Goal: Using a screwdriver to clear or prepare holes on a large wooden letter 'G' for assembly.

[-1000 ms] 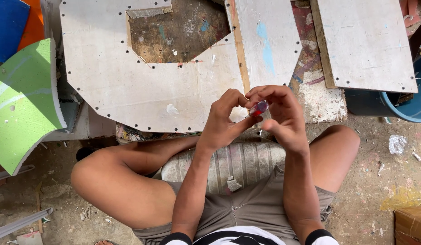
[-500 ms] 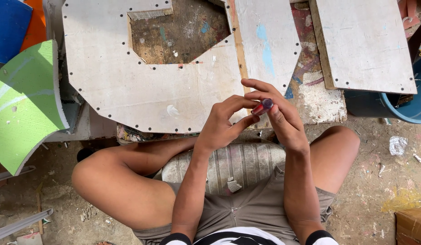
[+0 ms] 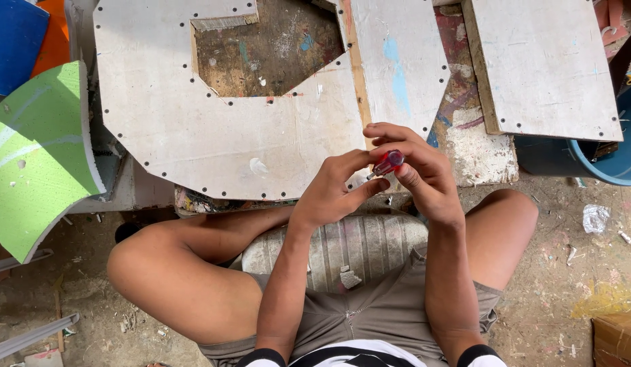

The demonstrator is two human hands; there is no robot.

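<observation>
While both hands meet above the lap, the right hand (image 3: 424, 180) pinches a small red-handled screwdriver (image 3: 386, 163), fingers curled tight. The left hand (image 3: 332, 194) closes narrowly on what seems its metal tip, just before the white cut-out board (image 3: 193, 129).

Item: small screwdriver (image 3: 385, 164), stubby type. Handle of translucent red plastic, rounded, with a dark band at its end. Short metal shank pointing down and to the left, mostly hidden by fingers. Pose: tilted, handle uppermost. Location: held in the air between the fingertips of both hands, above the person's lap, just before the bench edge.
</observation>
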